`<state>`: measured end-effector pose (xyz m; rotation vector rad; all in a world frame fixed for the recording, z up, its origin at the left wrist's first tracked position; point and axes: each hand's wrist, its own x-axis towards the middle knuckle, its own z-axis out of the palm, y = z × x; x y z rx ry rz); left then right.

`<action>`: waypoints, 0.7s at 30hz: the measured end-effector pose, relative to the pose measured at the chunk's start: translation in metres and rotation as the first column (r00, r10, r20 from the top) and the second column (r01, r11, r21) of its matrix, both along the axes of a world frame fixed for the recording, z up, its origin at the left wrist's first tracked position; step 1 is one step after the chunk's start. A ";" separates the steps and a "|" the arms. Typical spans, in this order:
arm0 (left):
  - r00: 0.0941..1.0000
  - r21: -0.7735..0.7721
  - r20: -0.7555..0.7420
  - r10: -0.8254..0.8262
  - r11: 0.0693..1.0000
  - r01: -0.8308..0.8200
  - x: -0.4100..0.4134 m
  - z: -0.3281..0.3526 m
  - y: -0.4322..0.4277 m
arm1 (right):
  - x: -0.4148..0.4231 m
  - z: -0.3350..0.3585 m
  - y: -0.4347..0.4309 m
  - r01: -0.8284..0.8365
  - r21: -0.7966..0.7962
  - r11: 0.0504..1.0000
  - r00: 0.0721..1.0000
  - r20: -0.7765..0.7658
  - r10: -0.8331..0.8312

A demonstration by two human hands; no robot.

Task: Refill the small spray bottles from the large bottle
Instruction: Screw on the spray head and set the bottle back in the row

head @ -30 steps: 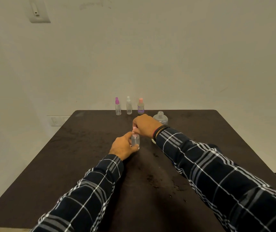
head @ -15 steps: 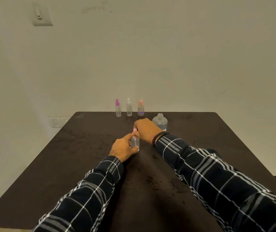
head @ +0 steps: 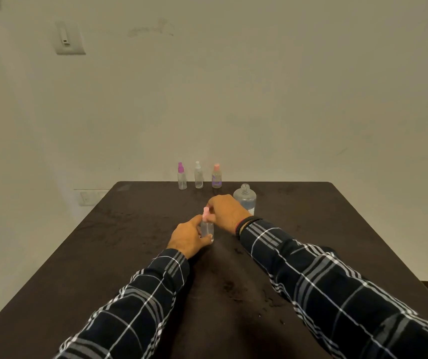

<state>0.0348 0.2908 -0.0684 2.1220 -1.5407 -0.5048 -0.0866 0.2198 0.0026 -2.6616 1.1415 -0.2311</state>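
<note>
A small clear spray bottle (head: 207, 228) stands upright on the dark table (head: 129, 242), mid-table. My left hand (head: 187, 237) wraps its body from the left. My right hand (head: 227, 212) pinches its pink spray cap (head: 205, 212) from above. Behind my right hand stands the large clear bottle (head: 245, 198), uncapped, with liquid in its lower part. At the table's far edge three small spray bottles stand in a row: a magenta-capped one (head: 182, 176), a clear-capped one (head: 198, 175) and a pink-capped one with a purple label (head: 216, 176).
A pale wall rises right behind the table's far edge, with a switch plate (head: 69, 38) high on the left and a socket (head: 86, 197) low beside the table. Small dark specks lie on the near table surface (head: 233, 288).
The camera has tilted slightly, so the scene sits lower in view. Both hands stay on the small bottle; the right hand's fingers have shifted a little on the pink cap.
</note>
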 end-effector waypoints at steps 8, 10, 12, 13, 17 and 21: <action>1.000 -0.060 -0.018 -0.012 0.998 0.010 0.001 -0.003 0.003 | -0.079 -0.023 -0.002 0.240 -0.168 0.956 0.891 0.430 -0.148; 1.000 -0.056 -0.019 -0.012 0.998 0.011 0.001 -0.002 0.003 | -0.094 -0.031 -0.007 0.368 -0.088 0.926 0.792 0.551 -0.262; 1.000 -0.060 -0.017 -0.020 0.998 0.019 0.002 -0.003 0.003 | -0.098 -0.036 -0.016 0.396 0.119 0.911 0.687 0.619 -0.379; 0.999 -0.058 -0.023 -0.024 0.998 0.023 0.003 -0.003 0.003 | -0.097 -0.038 -0.022 0.350 0.224 0.910 0.675 0.612 -0.411; 0.998 -0.041 -0.025 -0.061 0.997 0.060 0.010 -0.004 0.000 | -0.092 -0.036 -0.047 0.105 0.400 0.910 0.812 0.494 -0.311; 0.991 -0.014 -0.091 -0.096 0.995 0.095 0.028 -0.007 -0.009 | -0.093 -0.034 -0.065 0.010 0.416 0.909 0.849 0.477 -0.227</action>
